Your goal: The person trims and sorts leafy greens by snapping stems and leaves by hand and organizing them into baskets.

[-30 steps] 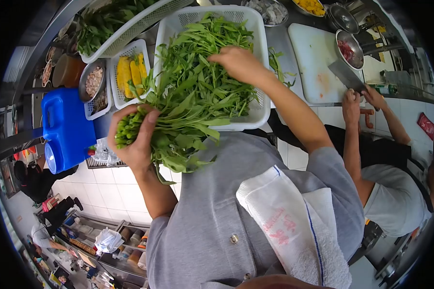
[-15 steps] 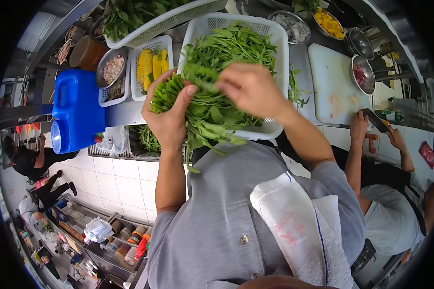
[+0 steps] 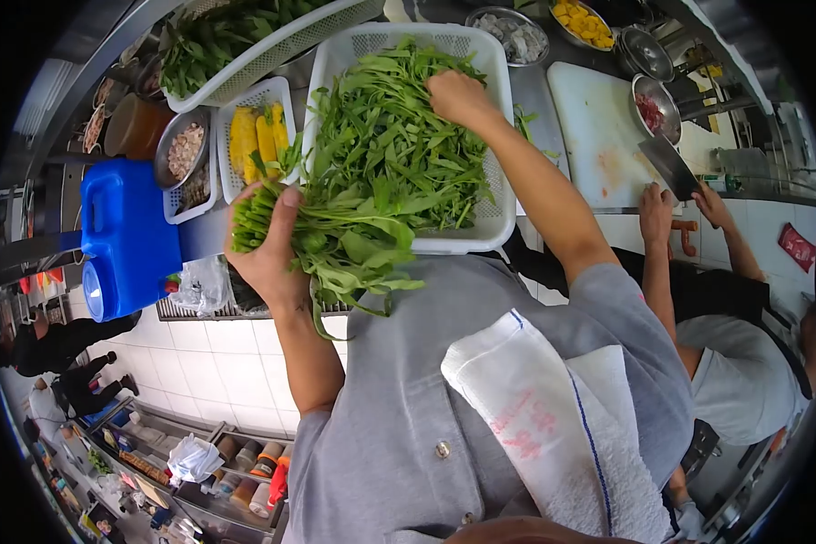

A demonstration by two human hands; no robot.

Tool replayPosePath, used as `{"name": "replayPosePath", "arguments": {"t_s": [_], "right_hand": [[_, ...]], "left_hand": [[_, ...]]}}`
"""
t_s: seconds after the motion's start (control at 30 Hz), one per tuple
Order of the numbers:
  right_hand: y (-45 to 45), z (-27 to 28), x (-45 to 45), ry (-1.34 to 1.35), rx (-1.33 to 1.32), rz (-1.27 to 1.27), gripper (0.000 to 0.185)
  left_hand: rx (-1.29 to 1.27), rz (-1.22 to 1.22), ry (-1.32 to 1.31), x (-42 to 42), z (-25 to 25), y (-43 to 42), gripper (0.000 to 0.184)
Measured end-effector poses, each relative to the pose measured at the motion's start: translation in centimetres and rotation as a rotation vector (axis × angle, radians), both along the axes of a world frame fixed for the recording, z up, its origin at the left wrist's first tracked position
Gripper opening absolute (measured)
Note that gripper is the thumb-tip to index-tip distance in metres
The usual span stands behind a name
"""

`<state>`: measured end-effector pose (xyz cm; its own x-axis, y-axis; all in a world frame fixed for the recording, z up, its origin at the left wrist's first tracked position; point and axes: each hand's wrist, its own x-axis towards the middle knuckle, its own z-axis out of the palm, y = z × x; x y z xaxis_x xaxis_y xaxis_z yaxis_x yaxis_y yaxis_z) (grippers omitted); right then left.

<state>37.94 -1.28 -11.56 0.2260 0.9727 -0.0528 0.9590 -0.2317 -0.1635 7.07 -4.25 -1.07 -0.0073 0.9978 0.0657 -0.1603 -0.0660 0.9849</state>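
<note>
My left hand [image 3: 272, 258] is wrapped round a bunch of water spinach [image 3: 358, 238], its cut stem ends packed together at the left and its leaves hanging to the right. The bunch sits over the front left corner of a white plastic basket [image 3: 467, 243]. Inside the basket lies a heap of loose water spinach [image 3: 390, 136]. At the heap's far right side, my right hand [image 3: 462, 97] is closed with its fingertips down among the stems. The greens partly hide those fingertips.
Left of the basket stand a small basket of yellow vegetables [image 3: 243, 140], a metal bowl of chopped pieces [image 3: 185, 150] and a blue jug [image 3: 127, 236]. To the right lies a white cutting board [image 3: 598, 118]. A co-worker's hand [image 3: 712, 204] holds a cleaver [image 3: 669, 168] beside it.
My right hand has moved away from the bunch to the basket's far right side. My left hand has shifted left and down with the bunch. The co-worker's cleaver has moved toward the board.
</note>
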Motion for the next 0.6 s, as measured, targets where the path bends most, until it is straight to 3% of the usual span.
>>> {"name": "replayPosePath", "arguments": {"t_s": [0.07, 0.13, 0.17, 0.23, 0.4, 0.47, 0.6], "right_hand": [[0.4, 0.7, 0.8, 0.019, 0.024, -0.006, 0.017], [-0.1, 3.1, 1.3, -0.128, 0.489, 0.002, 0.015], [-0.4, 4.2, 1.6, -0.122, 0.486, 0.015, 0.015], [-0.6, 6.9, 2.6, 0.113, 0.637, 0.041, 0.014], [-2.3, 10.3, 1.9, 0.335, 0.693, 0.052, 0.014], [-2.5, 10.3, 1.7, 0.095, 0.92, 0.173, 0.013], [-4.8, 11.1, -1.5, 0.144, 0.739, 0.274, 0.011]], "left_hand": [[-0.007, -0.019, 0.02, -0.8, -0.1, -0.4, 0.033], [-0.005, -0.017, 0.008, -1.4, 0.1, -0.6, 0.032], [0.009, -0.022, -0.003, -1.7, -0.1, -0.4, 0.031], [0.056, -0.041, -0.028, -2.0, -0.3, -0.2, 0.027], [0.084, -0.066, 0.013, -1.2, 0.6, -0.6, 0.026], [0.122, -0.097, 0.08, -0.6, 1.0, -0.6, 0.026], [0.232, -0.136, 0.139, 1.3, 1.2, -0.8, 0.026]]}}
